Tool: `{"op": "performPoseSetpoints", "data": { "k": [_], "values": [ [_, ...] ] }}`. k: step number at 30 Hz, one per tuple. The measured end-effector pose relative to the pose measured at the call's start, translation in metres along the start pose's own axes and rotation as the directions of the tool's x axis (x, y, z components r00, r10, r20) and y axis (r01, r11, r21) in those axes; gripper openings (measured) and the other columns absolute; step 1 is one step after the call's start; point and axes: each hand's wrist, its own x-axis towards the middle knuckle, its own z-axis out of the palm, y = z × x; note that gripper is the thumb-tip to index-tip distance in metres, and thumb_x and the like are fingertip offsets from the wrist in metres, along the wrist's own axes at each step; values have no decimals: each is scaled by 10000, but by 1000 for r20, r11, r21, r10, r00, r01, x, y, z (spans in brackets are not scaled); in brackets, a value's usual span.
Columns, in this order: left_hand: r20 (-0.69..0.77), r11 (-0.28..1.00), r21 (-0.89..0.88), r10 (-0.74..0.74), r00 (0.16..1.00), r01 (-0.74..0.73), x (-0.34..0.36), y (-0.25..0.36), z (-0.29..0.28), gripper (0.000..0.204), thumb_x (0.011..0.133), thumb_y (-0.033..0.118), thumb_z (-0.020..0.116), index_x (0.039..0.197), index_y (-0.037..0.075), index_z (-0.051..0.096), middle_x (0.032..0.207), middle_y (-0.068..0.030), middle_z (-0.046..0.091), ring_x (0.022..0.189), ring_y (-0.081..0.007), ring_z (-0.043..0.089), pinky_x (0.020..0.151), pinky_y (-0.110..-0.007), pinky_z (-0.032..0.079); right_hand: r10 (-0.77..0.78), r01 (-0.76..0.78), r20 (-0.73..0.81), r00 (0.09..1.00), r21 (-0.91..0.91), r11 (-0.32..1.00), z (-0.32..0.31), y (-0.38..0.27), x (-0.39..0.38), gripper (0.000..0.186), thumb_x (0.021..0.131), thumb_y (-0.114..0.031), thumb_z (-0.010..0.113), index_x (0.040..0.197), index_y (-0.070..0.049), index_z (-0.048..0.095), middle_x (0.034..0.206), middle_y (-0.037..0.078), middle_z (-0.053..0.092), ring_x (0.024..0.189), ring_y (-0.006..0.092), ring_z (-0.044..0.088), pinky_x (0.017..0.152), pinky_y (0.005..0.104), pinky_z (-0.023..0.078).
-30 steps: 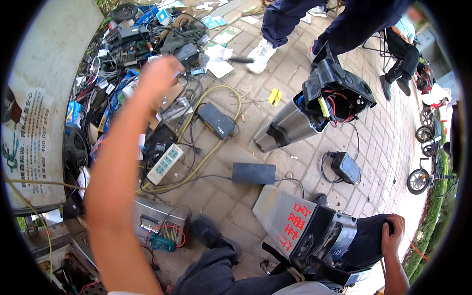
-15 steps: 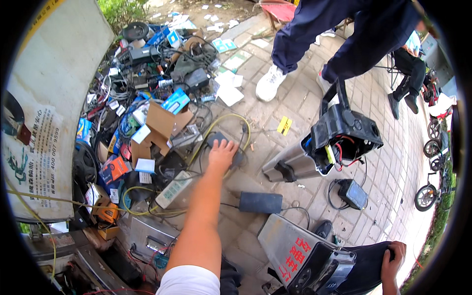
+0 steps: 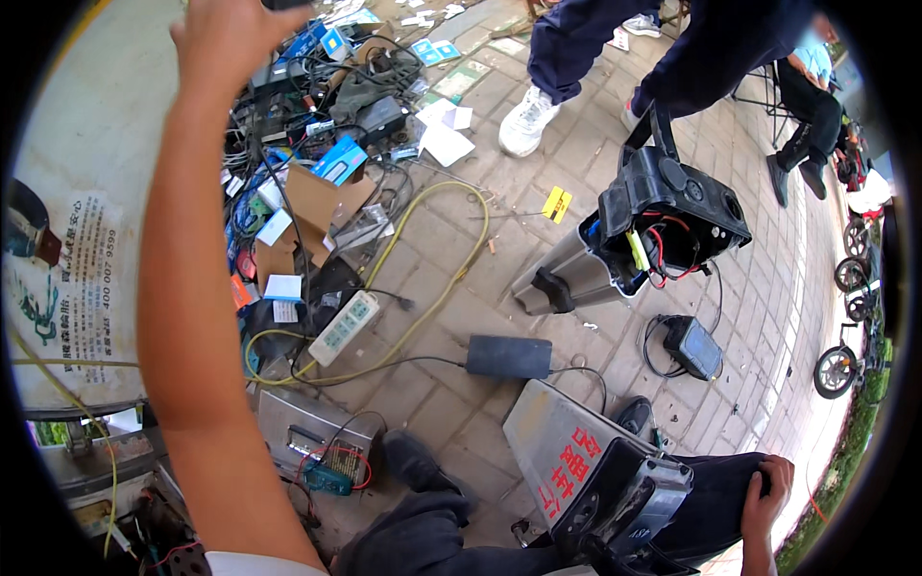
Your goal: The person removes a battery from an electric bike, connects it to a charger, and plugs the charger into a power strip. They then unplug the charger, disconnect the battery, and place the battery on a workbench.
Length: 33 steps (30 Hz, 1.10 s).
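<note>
My left hand (image 3: 226, 34) is raised at the upper left, partly cut off, gripping something I cannot make out; a dark cord hangs beneath it. My right hand (image 3: 766, 494) grips my right knee. Beside that knee, a silver-and-black battery case (image 3: 547, 451) with red lettering leans between my legs. Ahead lie a dark power adapter (image 3: 507, 356), a white power strip (image 3: 344, 328) and a black charger (image 3: 691, 346). A metal case (image 3: 312, 432) with a teal meter (image 3: 327, 478) is beside my left foot.
An opened silver battery case (image 3: 643, 230) with exposed wires stands ahead. A heap of electronics and boxes (image 3: 317, 206) lies left, beside a pale panel (image 3: 72, 173). Another person's trousered legs (image 3: 672, 67) are ahead, a seated person (image 3: 802, 115) behind, and parked bikes (image 3: 840, 370) at right.
My left hand reached down to an adapter beside the power strip, then rose to the upper left; that adapter is gone from its spot. My right hand stays on my knee.
</note>
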Motion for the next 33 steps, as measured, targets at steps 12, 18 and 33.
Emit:
{"op": "performPoseSetpoints", "data": {
  "k": [12,18,33],
  "values": [
    [826,971,175,-236,511,164,-180,-65,65,437,733,388,752,928,3,686,942,-246,675,902,-384,665,795,-444,526,28,-28,30,999,-20,999,-1,26,-19,114,818,-6,536,928,19,546,1022,179,564,988,328,522,898,405,407],
    [957,950,61,-142,252,305,-375,-15,69,424,776,171,710,1157,25,597,1099,-181,631,1034,-375,597,890,-433,489,96,-91,67,993,-65,994,-4,29,-21,102,832,-22,529,923,16,554,1035,169,560,992,313,524,897,389,408],
    [869,971,-226,168,465,72,-405,-6,118,208,755,132,693,952,78,652,962,-96,605,1003,-312,560,816,-434,492,55,-46,67,996,-127,991,-3,2,-9,97,822,-6,537,911,22,563,1011,164,579,985,304,530,897,390,409]
  ]
}}
